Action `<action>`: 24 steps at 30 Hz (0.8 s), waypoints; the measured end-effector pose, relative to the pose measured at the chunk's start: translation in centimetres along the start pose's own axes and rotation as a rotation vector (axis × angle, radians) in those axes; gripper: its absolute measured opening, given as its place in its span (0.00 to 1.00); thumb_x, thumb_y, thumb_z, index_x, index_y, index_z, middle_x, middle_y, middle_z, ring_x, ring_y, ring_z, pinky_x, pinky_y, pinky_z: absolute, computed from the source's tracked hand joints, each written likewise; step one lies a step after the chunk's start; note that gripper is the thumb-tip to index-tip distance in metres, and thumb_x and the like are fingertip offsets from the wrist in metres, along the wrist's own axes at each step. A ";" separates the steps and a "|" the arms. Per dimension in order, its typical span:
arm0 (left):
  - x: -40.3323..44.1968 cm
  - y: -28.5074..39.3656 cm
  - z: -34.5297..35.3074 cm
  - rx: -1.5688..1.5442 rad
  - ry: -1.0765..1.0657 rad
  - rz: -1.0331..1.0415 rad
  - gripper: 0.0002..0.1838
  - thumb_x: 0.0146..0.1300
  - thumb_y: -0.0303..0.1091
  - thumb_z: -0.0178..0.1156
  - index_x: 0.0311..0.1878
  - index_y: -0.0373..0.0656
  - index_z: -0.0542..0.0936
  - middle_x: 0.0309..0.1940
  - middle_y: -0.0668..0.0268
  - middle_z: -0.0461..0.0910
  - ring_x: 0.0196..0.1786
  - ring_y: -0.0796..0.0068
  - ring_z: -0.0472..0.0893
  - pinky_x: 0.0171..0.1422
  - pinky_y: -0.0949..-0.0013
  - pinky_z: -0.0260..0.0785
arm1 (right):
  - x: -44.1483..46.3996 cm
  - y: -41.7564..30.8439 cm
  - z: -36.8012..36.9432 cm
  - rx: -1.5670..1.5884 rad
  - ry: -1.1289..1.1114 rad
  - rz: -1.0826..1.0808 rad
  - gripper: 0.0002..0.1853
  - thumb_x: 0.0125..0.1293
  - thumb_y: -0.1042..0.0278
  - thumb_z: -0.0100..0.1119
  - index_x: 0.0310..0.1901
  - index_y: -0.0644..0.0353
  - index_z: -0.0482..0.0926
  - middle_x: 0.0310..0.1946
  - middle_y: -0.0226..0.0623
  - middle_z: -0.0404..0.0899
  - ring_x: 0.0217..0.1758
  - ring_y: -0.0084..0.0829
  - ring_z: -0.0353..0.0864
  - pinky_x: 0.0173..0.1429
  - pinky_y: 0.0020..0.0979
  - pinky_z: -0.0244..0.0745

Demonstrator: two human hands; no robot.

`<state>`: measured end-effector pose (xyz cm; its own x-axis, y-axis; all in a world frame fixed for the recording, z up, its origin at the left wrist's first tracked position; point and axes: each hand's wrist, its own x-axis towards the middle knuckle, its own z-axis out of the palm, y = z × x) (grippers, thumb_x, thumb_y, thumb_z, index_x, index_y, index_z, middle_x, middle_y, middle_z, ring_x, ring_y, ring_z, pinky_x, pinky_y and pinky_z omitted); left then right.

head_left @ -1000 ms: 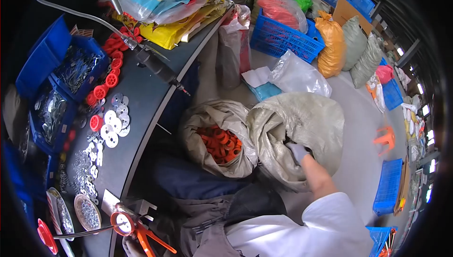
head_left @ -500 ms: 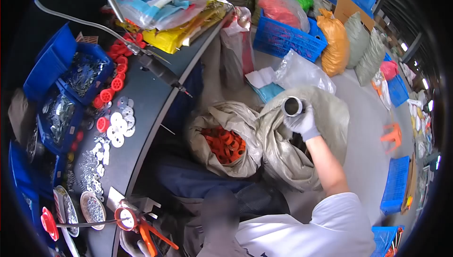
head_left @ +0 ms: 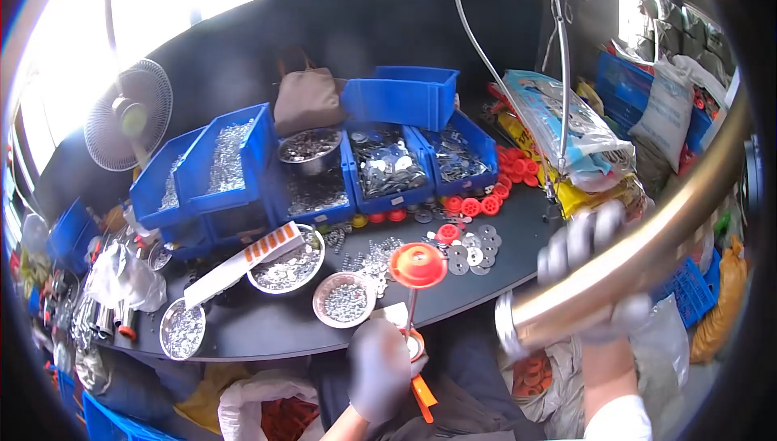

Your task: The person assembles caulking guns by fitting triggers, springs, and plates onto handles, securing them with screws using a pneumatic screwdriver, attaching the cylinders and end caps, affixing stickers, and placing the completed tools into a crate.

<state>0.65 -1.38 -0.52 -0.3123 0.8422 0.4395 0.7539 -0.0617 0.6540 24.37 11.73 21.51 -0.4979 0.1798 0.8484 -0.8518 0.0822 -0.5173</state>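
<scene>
The grey-gloved right hand [head_left: 581,242] clasps a golden metal tube [head_left: 639,261]; what the near, blurred left hand [head_left: 377,366] grips, I can't tell.

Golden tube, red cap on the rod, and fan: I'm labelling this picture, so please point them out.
Golden tube [head_left: 635,265]: head view, middle of its side.
Red cap [head_left: 418,265]: head view, middle of its face.
Fan [head_left: 131,119]: head view, its hub.

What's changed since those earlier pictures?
The right hand, first reaching into one of the floor sacks, now holds a metal tube raised close to the camera. The view has swung round to face the bench. The left hand stays by the orange-handled tool; its grip is unclear. Red wheels and blue bins remain there.
</scene>
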 end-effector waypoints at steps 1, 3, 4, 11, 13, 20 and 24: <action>-0.1 0.1 -0.1 0.006 -0.015 -0.008 0.42 0.36 0.49 0.80 0.56 0.39 0.77 0.57 0.48 0.73 0.63 0.45 0.71 0.69 0.50 0.63 | 2.9 0.1 0.8 -0.072 0.140 0.026 0.33 0.60 0.56 0.67 0.65 0.52 0.65 0.57 0.37 0.73 0.59 0.31 0.76 0.64 0.35 0.71; -0.1 0.3 -0.1 0.006 -0.029 -0.018 0.43 0.36 0.51 0.80 0.57 0.39 0.78 0.58 0.48 0.73 0.64 0.45 0.70 0.70 0.50 0.62 | 8.1 2.0 2.2 -0.261 0.373 0.147 0.33 0.57 0.61 0.62 0.64 0.57 0.65 0.54 0.39 0.75 0.54 0.33 0.79 0.60 0.35 0.74; 0.1 0.4 -0.2 0.008 -0.055 -0.028 0.43 0.36 0.51 0.80 0.57 0.40 0.77 0.59 0.48 0.72 0.65 0.46 0.69 0.70 0.50 0.61 | 10.1 3.2 2.3 -0.375 0.470 0.242 0.33 0.55 0.64 0.60 0.63 0.61 0.67 0.52 0.40 0.76 0.51 0.34 0.80 0.58 0.35 0.76; 0.1 -0.4 -0.3 -0.057 -0.080 -0.046 0.46 0.38 0.54 0.77 0.62 0.42 0.75 0.63 0.51 0.70 0.67 0.47 0.67 0.72 0.48 0.55 | 6.1 10.8 4.1 -0.265 0.272 0.784 0.34 0.44 0.75 0.69 0.58 0.65 0.71 0.44 0.37 0.80 0.49 0.29 0.82 0.56 0.33 0.78; 0.2 -0.3 -0.3 -0.140 -0.093 -0.100 0.45 0.39 0.53 0.77 0.62 0.42 0.75 0.62 0.51 0.71 0.65 0.47 0.68 0.71 0.49 0.57 | -0.2 14.8 4.1 -0.384 0.332 0.758 0.31 0.47 0.79 0.66 0.56 0.62 0.72 0.44 0.35 0.80 0.50 0.27 0.80 0.57 0.31 0.77; 0.6 -0.8 0.4 -0.118 -0.002 0.021 0.39 0.35 0.50 0.77 0.54 0.42 0.79 0.55 0.53 0.75 0.58 0.48 0.73 0.64 0.48 0.63 | -7.4 18.7 4.6 -0.743 0.451 0.626 0.23 0.46 0.72 0.69 0.46 0.62 0.74 0.35 0.33 0.79 0.39 0.25 0.77 0.47 0.32 0.75; 0.4 -0.9 0.5 -0.111 -0.020 -0.010 0.35 0.32 0.47 0.75 0.47 0.41 0.80 0.53 0.49 0.75 0.59 0.45 0.73 0.65 0.49 0.64 | -7.0 16.8 4.3 -0.652 0.313 0.839 0.31 0.46 0.68 0.73 0.54 0.64 0.73 0.44 0.39 0.80 0.49 0.27 0.78 0.56 0.33 0.73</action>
<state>0.15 -0.75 -1.26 -0.3068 0.8535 0.4212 0.6819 -0.1116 0.7229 12.82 7.61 7.33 -0.7356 0.6523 0.1827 0.0311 0.3019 -0.9528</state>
